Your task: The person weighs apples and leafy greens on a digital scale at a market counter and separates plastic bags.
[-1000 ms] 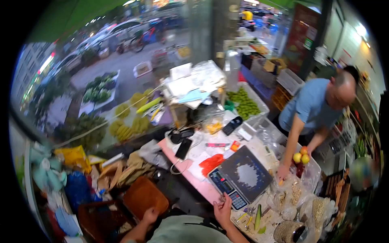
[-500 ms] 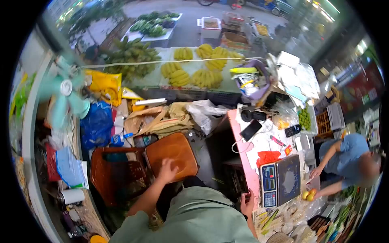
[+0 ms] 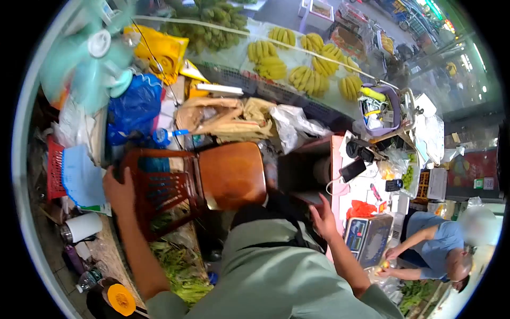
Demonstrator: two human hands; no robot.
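Observation:
A brown wooden chair (image 3: 232,169) with a slatted back stands in front of me. My left hand (image 3: 118,187) is at the outer edge of its backrest, thumb and fingers apart with nothing seen between them. Whether it touches the rail I cannot tell. Beside the pink-edged counter (image 3: 337,159) my right hand (image 3: 323,219) is raised, fingers spread and holding nothing. A digital scale (image 3: 367,239) rests on the counter just to its right. Also there are a red plastic bag (image 3: 362,209) and a phone with a white cable (image 3: 353,170).
Another person (image 3: 433,239) in blue handles small yellowish fruit (image 3: 383,266) beyond the scale. Bananas (image 3: 308,81) lie on the display at the back. A turning green fan (image 3: 99,43), a blue bag (image 3: 134,109), a red basket (image 3: 54,167) and a white flask (image 3: 84,227) are at left.
My left hand has moved from above the seat leftward to the chair's backrest. My right hand has risen and spread its fingers. The view has turned, and the other person's hands have come together.

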